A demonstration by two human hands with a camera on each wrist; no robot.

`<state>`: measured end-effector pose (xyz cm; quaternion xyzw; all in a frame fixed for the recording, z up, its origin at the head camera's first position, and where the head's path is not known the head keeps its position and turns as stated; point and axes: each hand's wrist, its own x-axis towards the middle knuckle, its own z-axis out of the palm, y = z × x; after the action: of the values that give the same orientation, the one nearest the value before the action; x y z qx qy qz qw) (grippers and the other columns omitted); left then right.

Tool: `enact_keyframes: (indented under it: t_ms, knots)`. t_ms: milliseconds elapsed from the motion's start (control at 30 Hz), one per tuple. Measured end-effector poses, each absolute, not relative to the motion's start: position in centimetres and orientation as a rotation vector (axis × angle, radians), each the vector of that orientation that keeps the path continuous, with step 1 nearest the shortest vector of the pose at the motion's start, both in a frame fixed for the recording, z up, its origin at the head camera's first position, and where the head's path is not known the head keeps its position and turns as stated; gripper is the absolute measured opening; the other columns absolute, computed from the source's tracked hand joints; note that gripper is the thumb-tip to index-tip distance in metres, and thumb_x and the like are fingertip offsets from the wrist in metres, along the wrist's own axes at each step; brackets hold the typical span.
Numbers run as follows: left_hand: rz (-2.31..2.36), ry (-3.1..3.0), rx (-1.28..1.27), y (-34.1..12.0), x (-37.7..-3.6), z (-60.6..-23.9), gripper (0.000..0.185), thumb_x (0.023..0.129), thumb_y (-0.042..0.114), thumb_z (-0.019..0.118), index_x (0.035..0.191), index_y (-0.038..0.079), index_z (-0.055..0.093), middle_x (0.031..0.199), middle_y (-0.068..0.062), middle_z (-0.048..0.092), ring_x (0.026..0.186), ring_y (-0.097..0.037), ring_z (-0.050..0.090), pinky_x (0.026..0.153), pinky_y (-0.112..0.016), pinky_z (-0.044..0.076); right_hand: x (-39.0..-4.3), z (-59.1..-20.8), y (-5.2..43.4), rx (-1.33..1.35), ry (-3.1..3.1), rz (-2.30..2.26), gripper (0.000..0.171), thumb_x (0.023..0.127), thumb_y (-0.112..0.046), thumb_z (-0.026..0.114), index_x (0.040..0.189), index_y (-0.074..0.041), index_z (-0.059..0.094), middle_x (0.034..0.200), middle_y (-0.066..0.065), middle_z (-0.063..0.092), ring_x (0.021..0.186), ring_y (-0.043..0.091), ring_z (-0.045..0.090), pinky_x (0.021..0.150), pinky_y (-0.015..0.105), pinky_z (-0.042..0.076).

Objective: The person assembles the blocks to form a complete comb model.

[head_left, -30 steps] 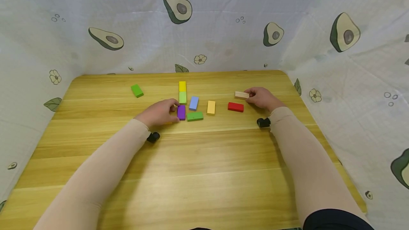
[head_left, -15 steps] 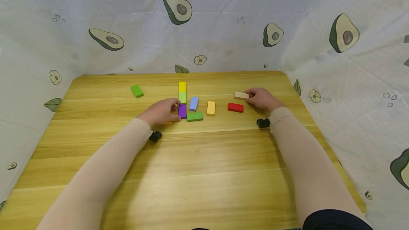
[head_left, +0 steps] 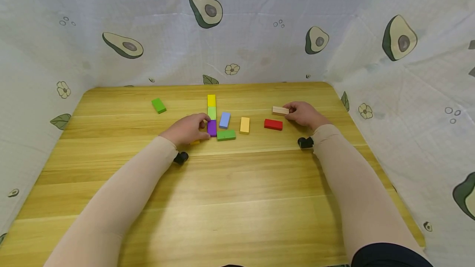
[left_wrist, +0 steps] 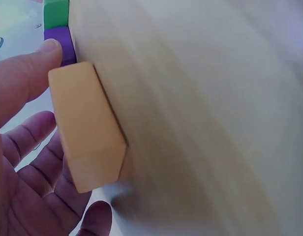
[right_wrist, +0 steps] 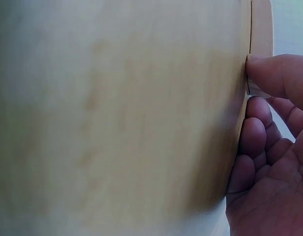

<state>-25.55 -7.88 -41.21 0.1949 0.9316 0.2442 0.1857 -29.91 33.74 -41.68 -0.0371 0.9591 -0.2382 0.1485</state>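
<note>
My left hand (head_left: 186, 129) pinches a purple block (head_left: 212, 128) between thumb and fingers. It lies end to end with a light green block (head_left: 212, 113) and a yellow block (head_left: 211, 100), forming a straight column. An orange block (left_wrist: 85, 118) lies by the palm in the left wrist view; in the head view the hand mostly hides it. At the right, my right hand (head_left: 305, 114) grips one end of a plain wooden block (head_left: 279, 111), which lies crosswise on the table; the thumb (right_wrist: 277, 73) presses its near side in the right wrist view.
Right of the column lie a blue block (head_left: 224, 120), a green block (head_left: 226, 135) and a yellow-orange block (head_left: 244, 125). A red block (head_left: 273, 125) is just in front of the plain one. Another green block (head_left: 158, 105) sits at the back left. Printed cloth (head_left: 252, 48) surrounds the table (head_left: 230, 201).
My left hand has moved the purple block slightly away from me and to the right, up against the light green one. The right hand and its block have stayed put.
</note>
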Motion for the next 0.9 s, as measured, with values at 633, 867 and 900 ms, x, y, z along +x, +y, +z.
enact_keyframes:
  t_ms: [633, 867, 900]
  knots:
    - [0.696, 2.622, 0.537, -8.0, -25.7, -41.2, 0.053, 0.08, 0.04, 0.07, 0.125, 0.021, 0.048, 0.11, 0.0, 0.055, 0.101, -0.019, 0.052, 0.094, -0.037, 0.043, -29.7, -41.4, 33.6, -0.099, 2.75, -0.698, 0.041, 0.09, -0.022, 0.058, 0.128, -0.01, 0.052, 0.105, 0.012, 0.051, 0.087, 0.025, 0.045, 0.076, 0.035, 0.038]
    - [0.703, 2.614, 0.547, -9.1, -25.5, -41.0, 0.055, 0.081, 0.042, 0.068, 0.129, 0.024, 0.046, 0.115, -0.001, 0.056, 0.106, -0.02, 0.053, 0.097, -0.04, 0.042, -29.7, -41.4, 33.5, -0.096, 2.746, -0.704, 0.04, 0.09, -0.022, 0.058, 0.127, -0.009, 0.053, 0.104, 0.012, 0.05, 0.087, 0.025, 0.044, 0.076, 0.035, 0.038]
    - [0.705, 2.612, 0.552, -9.4, -25.4, -40.9, 0.055, 0.082, 0.043, 0.068, 0.129, 0.024, 0.047, 0.115, -0.001, 0.056, 0.106, -0.019, 0.053, 0.097, -0.04, 0.042, -29.7, -41.4, 33.5, -0.096, 2.746, -0.703, 0.04, 0.09, -0.022, 0.058, 0.128, -0.009, 0.053, 0.105, 0.012, 0.05, 0.088, 0.025, 0.044, 0.076, 0.035, 0.038]
